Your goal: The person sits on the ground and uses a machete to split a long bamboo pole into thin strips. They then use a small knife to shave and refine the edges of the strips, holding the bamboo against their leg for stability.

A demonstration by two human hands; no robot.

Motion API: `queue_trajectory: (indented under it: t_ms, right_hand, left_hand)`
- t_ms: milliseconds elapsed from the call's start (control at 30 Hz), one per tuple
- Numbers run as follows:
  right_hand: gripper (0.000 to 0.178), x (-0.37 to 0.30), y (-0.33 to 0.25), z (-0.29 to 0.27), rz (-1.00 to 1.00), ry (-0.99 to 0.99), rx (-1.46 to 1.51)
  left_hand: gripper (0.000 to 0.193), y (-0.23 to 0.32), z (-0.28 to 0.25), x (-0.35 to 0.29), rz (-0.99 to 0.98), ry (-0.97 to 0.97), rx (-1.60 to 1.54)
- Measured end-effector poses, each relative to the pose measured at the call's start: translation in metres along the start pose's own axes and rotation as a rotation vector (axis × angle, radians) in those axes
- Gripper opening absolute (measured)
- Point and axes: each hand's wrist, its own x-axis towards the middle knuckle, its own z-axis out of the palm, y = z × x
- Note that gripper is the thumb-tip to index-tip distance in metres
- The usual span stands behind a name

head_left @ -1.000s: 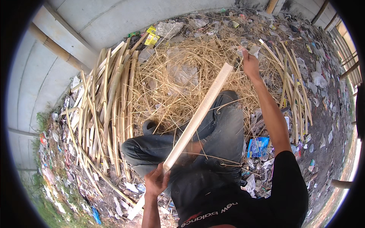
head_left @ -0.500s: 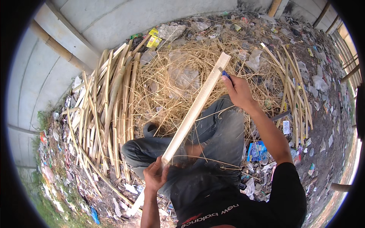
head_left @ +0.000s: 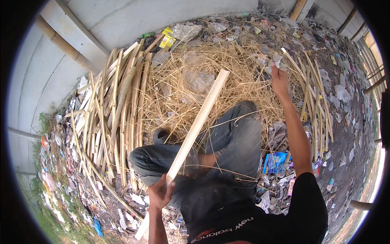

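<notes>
My left hand (head_left: pixel 160 194) is closed around a long, pale split bamboo strip (head_left: pixel 198 126), near its lower part. The strip slants up and to the right across my crossed legs, and its lower end shows below the hand. Out to the right, apart from the strip, my raised right hand (head_left: pixel 280 83) is closed in a grip. Earlier it held a small blue-handled knife against the strip's upper end; now the fingers mostly hide the knife. Thin, curly bamboo shavings (head_left: pixel 174 87) lie heaped in front of my legs, some across my lap.
A thick pile of split bamboo strips (head_left: pixel 115 118) lies at my left. Fewer strips (head_left: pixel 313 97) lie at the right. Scattered plastic litter covers the ground, with a blue packet (head_left: pixel 275 162) beside my leg. A grey wall (head_left: pixel 122 20) stands behind.
My right hand has moved away from the strip's upper end, up and to the right. The strip's upper end has dropped slightly toward me and left, while my left hand keeps its grip.
</notes>
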Motion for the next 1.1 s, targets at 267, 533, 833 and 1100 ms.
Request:
queue_trajectory:
  t_ms: [267,533,833,1100]
  right_hand:
    - [0.055,-0.131,-0.099,0.044,-0.315,-0.465,0.081]
    - [0.055,-0.199,-0.109,0.07,-0.448,-0.67,0.002]
    - [0.056,-0.254,-0.122,0.078,-0.502,-0.946,0.01]
    - [0.06,-0.171,-0.082,0.099,-0.311,-0.624,-0.1]
  left_hand:
    - [0.047,0.068,0.051,0.062,-0.107,-0.246,0.095]
    - [0.032,0.087,0.068,0.088,0.012,-0.213,0.072]
    - [0.03,0.083,0.079,0.093,-0.015,-0.224,0.022]
    - [0.025,0.065,0.069,0.08,0.075,-0.195,0.09]
